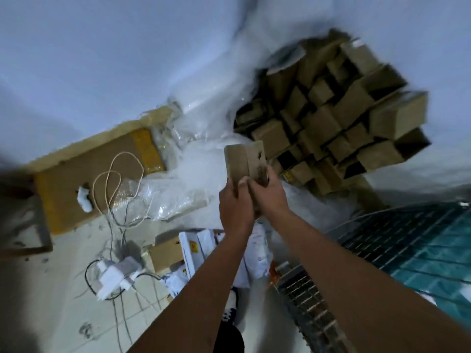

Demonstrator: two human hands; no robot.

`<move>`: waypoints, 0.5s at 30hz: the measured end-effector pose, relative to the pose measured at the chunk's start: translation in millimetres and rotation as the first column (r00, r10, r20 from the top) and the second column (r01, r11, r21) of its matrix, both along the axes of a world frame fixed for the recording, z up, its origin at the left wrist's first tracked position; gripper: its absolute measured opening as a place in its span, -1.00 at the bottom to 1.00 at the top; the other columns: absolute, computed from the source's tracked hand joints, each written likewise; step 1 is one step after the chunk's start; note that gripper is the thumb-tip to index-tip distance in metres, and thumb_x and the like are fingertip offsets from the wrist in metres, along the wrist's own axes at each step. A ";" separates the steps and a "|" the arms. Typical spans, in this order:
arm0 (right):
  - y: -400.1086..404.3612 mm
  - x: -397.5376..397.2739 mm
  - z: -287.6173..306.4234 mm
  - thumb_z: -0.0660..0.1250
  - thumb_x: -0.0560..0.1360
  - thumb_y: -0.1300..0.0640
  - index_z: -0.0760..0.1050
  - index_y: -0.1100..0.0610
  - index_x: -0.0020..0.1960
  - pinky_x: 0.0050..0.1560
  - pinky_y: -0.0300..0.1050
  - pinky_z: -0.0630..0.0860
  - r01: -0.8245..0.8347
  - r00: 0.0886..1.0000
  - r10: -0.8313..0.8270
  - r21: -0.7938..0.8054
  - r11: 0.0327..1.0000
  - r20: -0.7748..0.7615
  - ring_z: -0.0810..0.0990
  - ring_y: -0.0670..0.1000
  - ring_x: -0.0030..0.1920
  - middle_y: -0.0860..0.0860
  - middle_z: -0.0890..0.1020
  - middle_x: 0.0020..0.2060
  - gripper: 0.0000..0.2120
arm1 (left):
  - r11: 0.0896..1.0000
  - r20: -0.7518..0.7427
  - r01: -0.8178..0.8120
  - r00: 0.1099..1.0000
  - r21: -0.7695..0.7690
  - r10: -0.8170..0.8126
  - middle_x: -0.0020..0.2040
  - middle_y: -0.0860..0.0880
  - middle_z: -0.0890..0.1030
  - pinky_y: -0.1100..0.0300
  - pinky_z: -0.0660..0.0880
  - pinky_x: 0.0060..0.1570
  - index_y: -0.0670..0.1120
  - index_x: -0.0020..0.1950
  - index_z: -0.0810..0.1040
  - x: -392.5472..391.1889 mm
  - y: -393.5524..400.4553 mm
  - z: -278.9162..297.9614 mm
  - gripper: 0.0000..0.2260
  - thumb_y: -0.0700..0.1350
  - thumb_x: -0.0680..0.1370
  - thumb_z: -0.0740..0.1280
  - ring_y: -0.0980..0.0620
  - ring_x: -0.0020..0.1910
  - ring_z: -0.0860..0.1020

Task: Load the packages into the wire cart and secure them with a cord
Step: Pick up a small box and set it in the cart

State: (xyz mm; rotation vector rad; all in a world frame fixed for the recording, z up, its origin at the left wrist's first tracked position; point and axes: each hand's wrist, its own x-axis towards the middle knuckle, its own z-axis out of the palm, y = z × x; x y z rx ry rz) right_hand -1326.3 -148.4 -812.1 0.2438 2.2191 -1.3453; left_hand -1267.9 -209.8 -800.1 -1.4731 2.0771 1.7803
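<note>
Both hands, the left hand (235,207) and right hand (267,197), clamp a flat, matte brown cardboard package (246,163) held upright above crinkled clear plastic wrap (175,189), near a blurred heap of boxy cartons (331,118) and left of the wire cart (397,235).

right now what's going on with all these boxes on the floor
A person is holding a small cardboard box up with both hands, left hand and right hand gripping its lower end. Behind it a big stack of similar boxes sits against the wall. The wire cart stands to the right, and a loose cord lies on flattened cardboard to the left. A few parcels lie on the floor near the person's feet.
</note>
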 end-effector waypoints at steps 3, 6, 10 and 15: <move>51.4 -37.2 88.6 0.42 0.53 -0.17 0.23 -0.05 0.61 0.37 -0.01 0.48 0.037 0.987 -0.035 0.012 0.999 -0.155 0.48 0.11 0.44 0.04 0.45 0.47 -0.27 | 0.998 -0.198 0.057 0.978 -0.023 -0.061 0.42 -0.06 0.48 -0.10 0.45 0.39 0.08 0.53 0.41 -32.4 47.8 85.0 -0.54 0.19 0.66 0.14 -0.07 0.37 0.49; 122.7 -45.9 168.2 0.43 0.49 -0.25 0.17 -0.06 0.65 0.41 -0.04 0.35 0.064 0.954 -0.041 0.069 0.996 -0.298 0.40 0.10 0.50 0.04 0.38 0.54 -0.16 | 0.998 -0.340 0.070 0.938 0.004 -0.064 0.51 -0.06 0.40 -0.12 0.39 0.44 0.06 0.59 0.34 -39.7 120.3 155.0 -0.52 0.15 0.68 0.14 -0.06 0.46 0.42; 245.6 -13.6 238.2 0.46 0.43 -0.28 0.28 -0.05 0.59 0.44 0.04 0.44 0.114 0.922 -0.049 0.148 0.982 -0.385 0.49 0.08 0.44 0.04 0.49 0.45 -0.18 | 0.984 -0.405 0.122 0.912 0.126 -0.061 0.60 -0.03 0.28 -0.04 0.32 0.51 0.08 0.65 0.23 -5.7 246.2 215.2 -0.51 0.11 0.71 0.12 -0.04 0.54 0.33; 393.2 75.7 262.0 0.49 0.36 -0.24 0.40 -0.13 0.48 0.30 0.05 0.56 0.185 0.916 -0.089 0.214 0.959 -0.392 0.62 0.00 0.24 -0.03 0.62 0.25 -0.27 | 0.945 -0.390 0.183 0.918 0.271 -0.066 0.58 0.04 0.29 0.16 0.41 0.41 0.10 0.66 0.18 86.5 393.8 237.6 -0.52 0.06 0.72 0.14 0.13 0.47 0.40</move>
